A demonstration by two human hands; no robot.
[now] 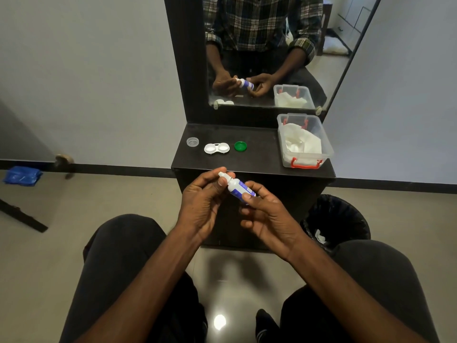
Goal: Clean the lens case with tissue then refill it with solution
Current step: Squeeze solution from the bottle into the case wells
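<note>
A small white solution bottle [237, 187] with a blue label is held tilted in front of the dark shelf [259, 157]. My right hand [269, 214] grips its body. My left hand [202, 201] pinches the white cap end at the upper left. On the shelf lies the white lens case [217, 148], both wells open and facing up. A clear cap [192, 142] sits to its left and a green cap [240, 146] to its right, both apart from the case.
A clear plastic box [326, 147] with red latches holds white tissues at the shelf's right end. A mirror [267, 50] stands behind the shelf. A black bin [338, 219] with a tissue inside sits on the floor at the right. My knees are below.
</note>
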